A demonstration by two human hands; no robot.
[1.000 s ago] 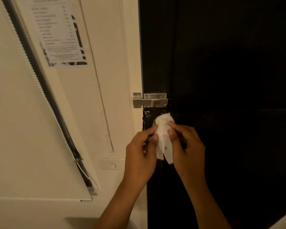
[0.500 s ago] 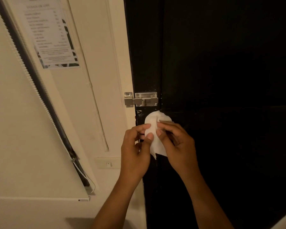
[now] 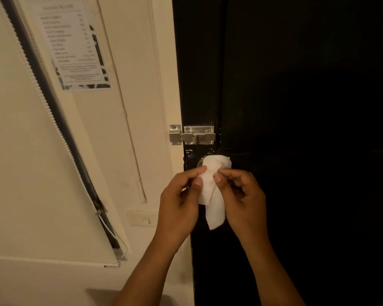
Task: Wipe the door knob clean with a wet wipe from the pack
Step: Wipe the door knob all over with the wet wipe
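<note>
Since half a second ago the hands have drawn slightly apart and a longer tail of the wet wipe (image 3: 212,193) now hangs between them, while the wipe's bunched top stays over the door knob (image 3: 200,163).

The left hand (image 3: 179,204) pinches the wipe's left edge between thumb and forefinger. The right hand (image 3: 241,195) pinches the right edge the same way, its other fingers curled. Both forearms rise from the bottom of the view.

The white wipe is draped over the knob, covering nearly all of it; only a sliver of metal shows at the wipe's upper left. The knob sits near the left edge of a very dark door (image 3: 296,107). Just above the knob, a silver slide bolt (image 3: 192,135) bridges the door and the cream door frame (image 3: 164,62); its bar reaches into the keeper on the frame.

To the left, a printed notice (image 3: 73,47) is stuck to the cream wall, its text too blurred to read. A pale roller blind (image 3: 20,151) with a bead chain (image 3: 60,133) slants across the left side. A small wall switch (image 3: 145,220) sits low on the wall, just beside the left hand.
</note>
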